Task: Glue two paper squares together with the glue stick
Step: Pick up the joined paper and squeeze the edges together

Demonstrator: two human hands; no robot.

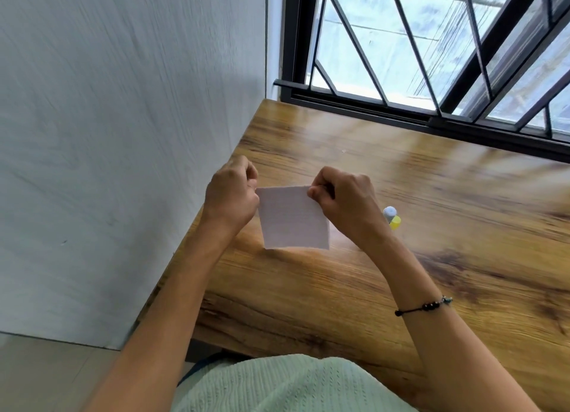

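Watching from my remote seat: both hands are up over the wooden table (401, 282), pinching the paper square (293, 219) by its far corners. The left hand (231, 196) is curled tight on the corner at ten o'clock of the sheet, thumb and fingers closed on it. The right hand (342, 196) grips the corner at two o'clock the same way, fingertips (312, 192) folded over the top edge. The sheet hangs down toward me, its lower edge just above or brushing the tabletop; I cannot tell which.

I see one white face only, so whether this is a single square or two already stacked I cannot say. My read is that we are at the lining-up or pressing stage, corners being matched along that far edge.

The glue stick (392, 218) sits on the table at three o'clock of the paper, just beyond the right wrist, partly hidden by it: a pale rounded top, a yellow body, looking upright.

The paper is thin, matte, faintly ruled, flat with crisp corners, and likely to buckle if squeezed. The table is glossy wood grain, streaked with window glare.

Next, I'd judge, it calls for laying the sheet flat and smoothing outward with even pressure.
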